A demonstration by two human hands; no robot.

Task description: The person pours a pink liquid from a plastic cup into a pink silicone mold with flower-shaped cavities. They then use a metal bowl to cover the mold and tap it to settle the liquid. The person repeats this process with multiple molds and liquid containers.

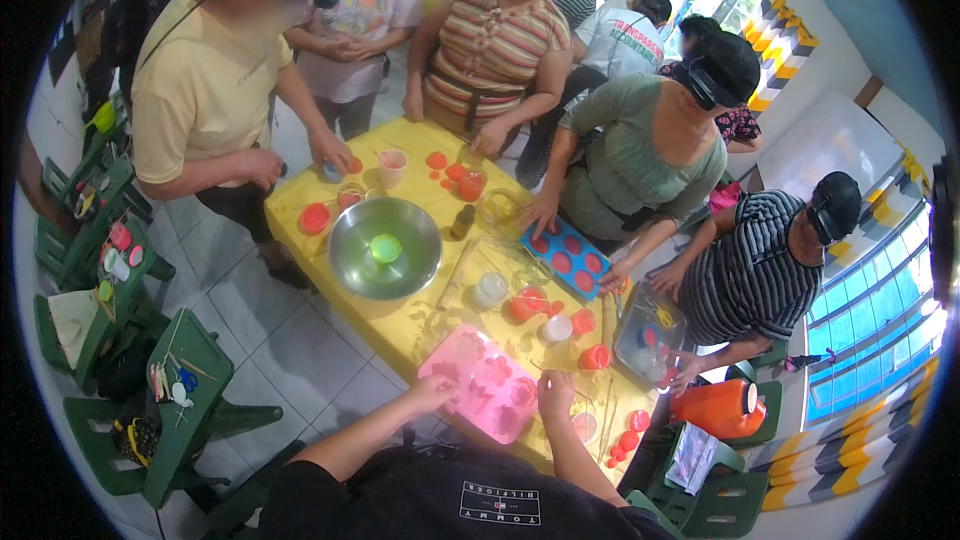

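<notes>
A pink silicone mould (482, 372) with flower-shaped cavities lies at the near edge of the yellow table, several of its cavities filled with pink. At the mould's left edge, my left hand (434, 394) has its fingers closed on the rim. My right hand (556, 396) is beside the mould's right edge, fingers curled together; whatever they hold, if anything, is too small to make out. Beyond it stand a white cup (556, 328) and a red cup (595, 357). Red round pieces (628, 439) lie to the right of my right forearm.
A steel bowl (372, 280) holds greenish liquid and a green round container. Across the yellow table (385, 325), a person presses at a blue mould (566, 258) with red rounds. Another person touches a clear tray (640, 340). An orange jug (716, 408) and green chairs stand around.
</notes>
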